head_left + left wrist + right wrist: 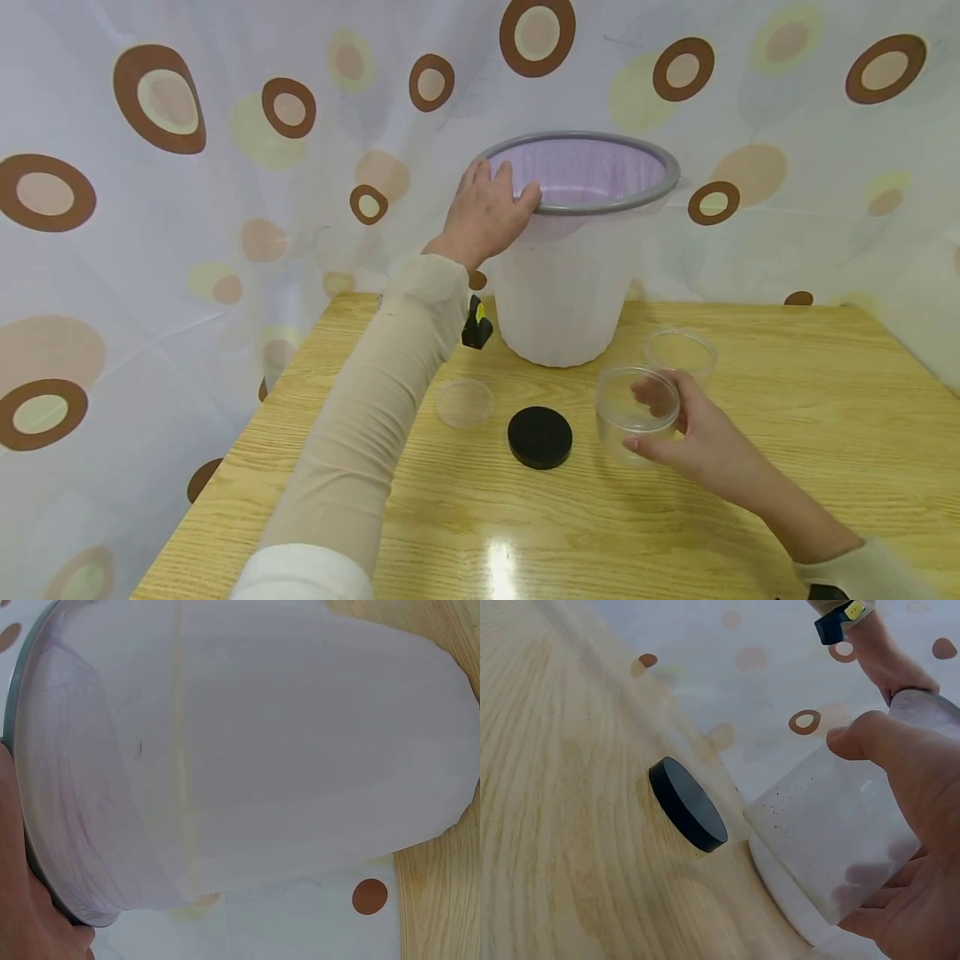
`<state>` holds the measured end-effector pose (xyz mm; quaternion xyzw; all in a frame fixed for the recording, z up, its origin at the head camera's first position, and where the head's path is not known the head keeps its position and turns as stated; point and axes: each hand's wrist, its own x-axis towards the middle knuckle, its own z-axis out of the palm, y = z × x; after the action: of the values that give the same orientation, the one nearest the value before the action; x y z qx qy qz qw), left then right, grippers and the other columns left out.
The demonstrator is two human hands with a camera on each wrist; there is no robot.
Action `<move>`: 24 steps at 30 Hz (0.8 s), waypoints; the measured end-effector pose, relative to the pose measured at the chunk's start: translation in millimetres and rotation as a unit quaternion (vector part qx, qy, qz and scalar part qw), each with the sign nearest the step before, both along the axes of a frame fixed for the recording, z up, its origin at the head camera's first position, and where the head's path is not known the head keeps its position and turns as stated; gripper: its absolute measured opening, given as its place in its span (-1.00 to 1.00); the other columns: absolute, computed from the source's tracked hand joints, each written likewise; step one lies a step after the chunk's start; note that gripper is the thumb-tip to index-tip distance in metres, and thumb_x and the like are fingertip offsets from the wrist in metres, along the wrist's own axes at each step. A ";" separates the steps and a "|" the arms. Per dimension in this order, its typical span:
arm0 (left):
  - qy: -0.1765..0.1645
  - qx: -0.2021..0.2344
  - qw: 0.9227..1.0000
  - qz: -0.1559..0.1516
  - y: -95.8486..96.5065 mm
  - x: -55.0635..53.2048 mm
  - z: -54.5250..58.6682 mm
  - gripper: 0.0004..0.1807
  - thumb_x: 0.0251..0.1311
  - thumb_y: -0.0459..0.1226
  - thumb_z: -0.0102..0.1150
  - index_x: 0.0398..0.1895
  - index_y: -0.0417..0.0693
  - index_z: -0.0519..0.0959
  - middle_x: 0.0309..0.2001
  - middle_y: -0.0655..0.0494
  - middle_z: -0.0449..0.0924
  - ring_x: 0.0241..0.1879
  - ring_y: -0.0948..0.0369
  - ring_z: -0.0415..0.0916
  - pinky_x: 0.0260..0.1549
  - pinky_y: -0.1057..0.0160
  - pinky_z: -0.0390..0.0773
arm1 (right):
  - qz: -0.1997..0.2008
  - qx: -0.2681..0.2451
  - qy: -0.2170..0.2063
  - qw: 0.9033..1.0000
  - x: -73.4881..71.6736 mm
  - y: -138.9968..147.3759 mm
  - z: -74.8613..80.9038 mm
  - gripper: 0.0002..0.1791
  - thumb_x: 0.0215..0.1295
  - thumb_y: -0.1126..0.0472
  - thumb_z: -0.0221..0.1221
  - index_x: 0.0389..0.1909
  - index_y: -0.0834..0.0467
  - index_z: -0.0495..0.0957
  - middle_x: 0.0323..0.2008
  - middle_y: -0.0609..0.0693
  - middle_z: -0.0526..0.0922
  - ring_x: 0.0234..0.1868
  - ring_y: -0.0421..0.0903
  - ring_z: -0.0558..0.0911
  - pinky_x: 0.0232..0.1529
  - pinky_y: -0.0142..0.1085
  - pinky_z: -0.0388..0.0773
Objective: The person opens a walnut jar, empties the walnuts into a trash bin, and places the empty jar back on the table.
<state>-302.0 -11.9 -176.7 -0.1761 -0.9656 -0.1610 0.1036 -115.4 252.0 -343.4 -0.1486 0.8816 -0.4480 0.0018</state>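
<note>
At the back of the table, my left hand [491,208] grips the near left part of the grey rim of a whitish trash bin [562,283]. A pale purple liner [592,171] lines the bin's top; in the left wrist view the bin's side [315,742] fills most of the picture. My right hand [705,442] holds a clear round jar [637,408], thumb on the near side and fingers round the far side. Small dark specks show on the jar [802,817] in the right wrist view. Left of it, a black round lid [540,437] lies flat.
Behind the jar lies a clear round rim-like piece [681,352]. A thin clear disc [465,403] rests left of the black lid. The wood-grain table [825,433] ends at a patterned white cloth [300,192] hanging behind and to the left.
</note>
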 end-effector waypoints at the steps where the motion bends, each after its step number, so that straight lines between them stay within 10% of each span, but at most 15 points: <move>1: 0.000 0.002 1.000 -0.001 -0.2 -0.3 -0.3 -0.20 0.46 0.17 -0.55 0.59 -0.14 -0.07 0.60 -0.15 -0.21 0.61 0.02 -0.36 0.55 0.18 -0.30 | 0.003 0.006 -0.006 1.000 0.4 0.0 -2.6 -0.17 0.23 0.03 0.36 0.36 0.22 0.12 0.28 0.21 0.42 0.29 0.25 0.45 0.19 -0.06 0.45; 7: 0.016 0.035 0.999 -0.018 -2.9 -1.8 -5.0 -0.23 0.48 0.17 -0.47 0.59 -0.09 -0.03 0.60 -0.11 -0.17 0.61 0.04 -0.33 0.55 0.20 -0.29 | 0.007 0.025 -0.030 0.999 3.3 -0.7 -15.2 -0.12 0.21 -0.05 0.35 0.34 0.28 0.10 0.31 0.27 0.40 0.33 0.33 0.40 0.20 0.29 0.35; 24: 0.031 0.092 0.991 -0.088 -22.1 20.0 -17.2 -0.24 0.48 0.15 -0.37 0.59 -0.07 -0.02 0.61 -0.07 -0.19 0.60 0.00 -0.34 0.55 0.10 -0.20 | -0.010 0.059 -0.018 0.998 3.1 -1.0 -31.1 -0.06 0.16 -0.10 0.39 0.33 0.28 0.09 0.24 0.26 0.49 0.29 0.26 0.48 0.06 0.05 0.48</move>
<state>-282.0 -34.0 -193.9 -0.2553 -0.9237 -0.2520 0.1343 -112.3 251.0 -374.5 -0.1313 0.9080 -0.3974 0.0218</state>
